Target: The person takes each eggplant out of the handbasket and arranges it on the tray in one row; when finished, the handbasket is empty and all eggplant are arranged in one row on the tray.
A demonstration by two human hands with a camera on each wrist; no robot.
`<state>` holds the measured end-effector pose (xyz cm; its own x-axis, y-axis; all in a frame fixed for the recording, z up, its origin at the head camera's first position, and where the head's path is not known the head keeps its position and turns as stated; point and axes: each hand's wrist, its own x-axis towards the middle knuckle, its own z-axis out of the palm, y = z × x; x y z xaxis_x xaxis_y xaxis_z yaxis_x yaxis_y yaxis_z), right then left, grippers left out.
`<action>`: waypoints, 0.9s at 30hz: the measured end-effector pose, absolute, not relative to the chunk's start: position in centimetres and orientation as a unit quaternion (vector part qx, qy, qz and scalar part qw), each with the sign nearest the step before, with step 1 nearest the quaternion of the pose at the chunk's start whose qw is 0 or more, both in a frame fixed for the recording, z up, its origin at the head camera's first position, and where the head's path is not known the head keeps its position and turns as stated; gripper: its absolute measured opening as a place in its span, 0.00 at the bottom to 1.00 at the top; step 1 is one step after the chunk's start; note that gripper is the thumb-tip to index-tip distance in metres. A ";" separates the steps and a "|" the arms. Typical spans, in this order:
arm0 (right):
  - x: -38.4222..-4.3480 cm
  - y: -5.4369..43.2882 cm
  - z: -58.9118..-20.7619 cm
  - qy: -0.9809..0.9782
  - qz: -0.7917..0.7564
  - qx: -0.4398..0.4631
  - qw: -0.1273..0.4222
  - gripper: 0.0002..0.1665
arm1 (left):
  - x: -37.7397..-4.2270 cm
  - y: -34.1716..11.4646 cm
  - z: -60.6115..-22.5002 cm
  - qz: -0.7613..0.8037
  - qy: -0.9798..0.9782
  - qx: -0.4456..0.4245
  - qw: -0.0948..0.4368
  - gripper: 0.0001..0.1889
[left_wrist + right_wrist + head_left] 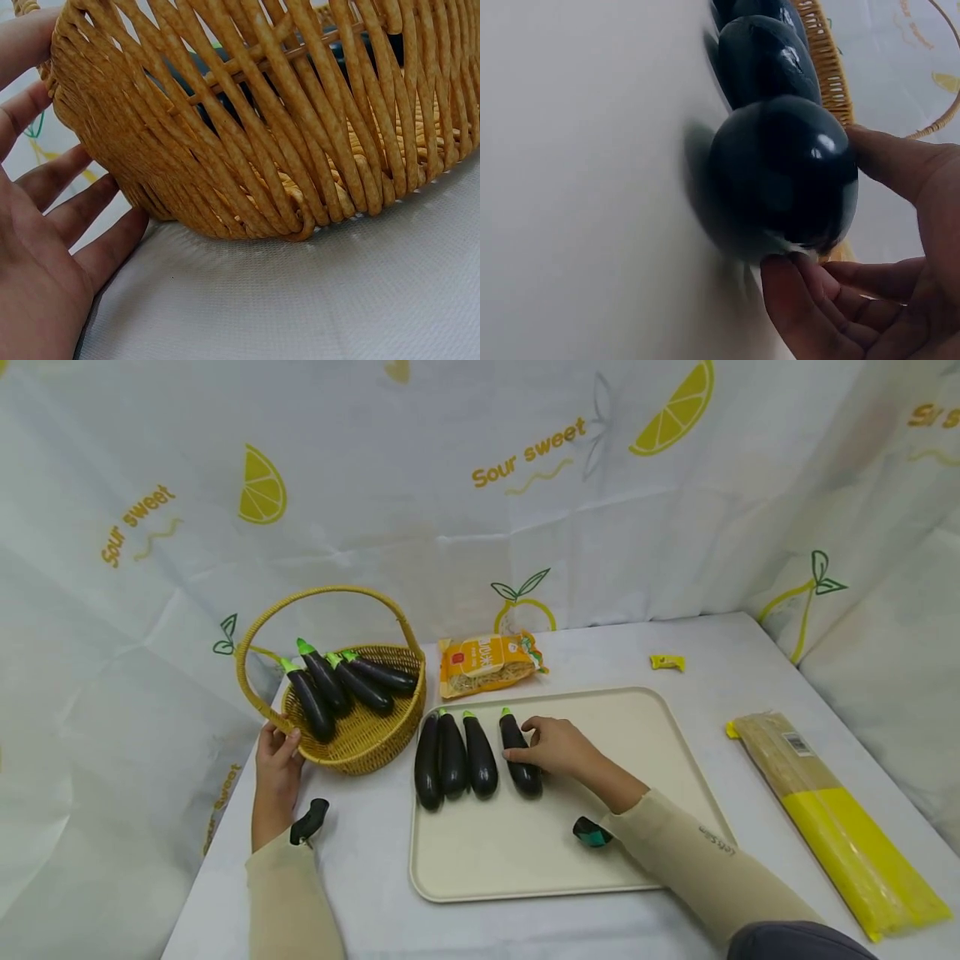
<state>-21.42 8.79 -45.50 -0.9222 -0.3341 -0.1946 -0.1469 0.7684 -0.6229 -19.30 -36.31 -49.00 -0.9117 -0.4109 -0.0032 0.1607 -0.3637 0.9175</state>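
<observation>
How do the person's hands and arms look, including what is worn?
The left hand and right hand wear no gloves. The left sleeve and right sleeve are beige, the right one with small dark lettering. A black piece shows by the left sleeve's end; another, with a green patch, by the right's. Dark cloth meets the right sleeve's upper end.

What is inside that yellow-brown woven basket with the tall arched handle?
Four glossy, dark purple eggplants with green stem ends lie inside the yellow-brown woven basket. Some bare woven interior shows beside them; whatever is directly beneath them is covered and cannot be seen.
</observation>
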 end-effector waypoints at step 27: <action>-20.8 8.5 -46.4 0.862 -0.438 -0.119 0.228 0.20 | -19.4 -36.5 -49.4 -0.816 -0.537 0.118 0.177 0.19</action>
<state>-20.78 8.54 -46.39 -0.8678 -0.4048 -0.2881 -0.0059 0.5881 -0.8087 -19.44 -36.48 -49.35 -0.9096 -0.4155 -0.0030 0.1617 -0.3607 0.9186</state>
